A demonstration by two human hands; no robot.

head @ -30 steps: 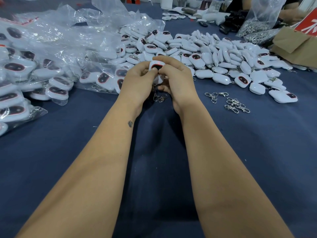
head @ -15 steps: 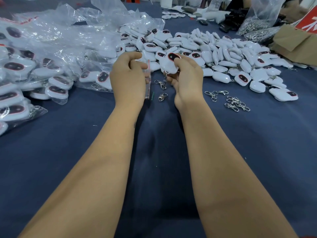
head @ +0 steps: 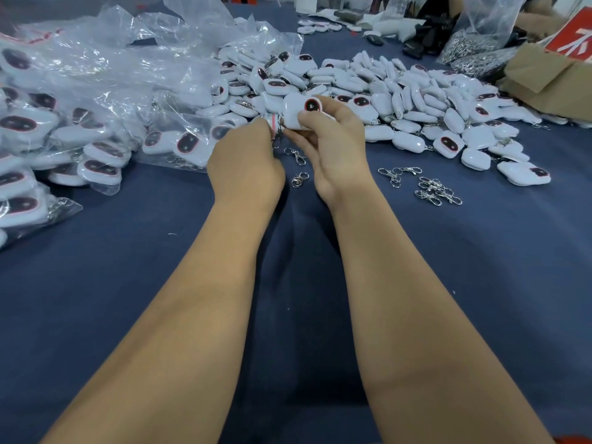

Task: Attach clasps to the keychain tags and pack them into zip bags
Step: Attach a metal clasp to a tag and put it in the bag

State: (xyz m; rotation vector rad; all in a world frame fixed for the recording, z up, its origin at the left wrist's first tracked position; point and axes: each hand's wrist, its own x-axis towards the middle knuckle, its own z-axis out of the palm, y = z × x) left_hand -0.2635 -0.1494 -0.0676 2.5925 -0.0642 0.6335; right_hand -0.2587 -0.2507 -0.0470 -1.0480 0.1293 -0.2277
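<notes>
My right hand (head: 336, 145) grips a white keychain tag (head: 296, 112) with a dark red-rimmed oval, held above the blue cloth. A metal clasp hangs from the tag's lower left end. My left hand (head: 246, 158) pinches the mouth of a small clear zip bag (head: 272, 121) with a red strip, right beside the tag's clasp end. Most of the bag is hidden behind my left hand. Two loose clasps (head: 299, 168) lie on the cloth between my wrists.
A heap of loose white tags (head: 416, 100) spreads at the back right. Bagged tags in clear plastic (head: 80, 100) pile up on the left. Several spare clasps (head: 429, 187) lie to the right. A cardboard box (head: 551, 78) and a bag of metal parts (head: 480, 49) stand far right.
My hands came apart and then back together. The right hand lifted the tag with its clasp; the left hand took up a zip bag and brought its mouth to the tag.
</notes>
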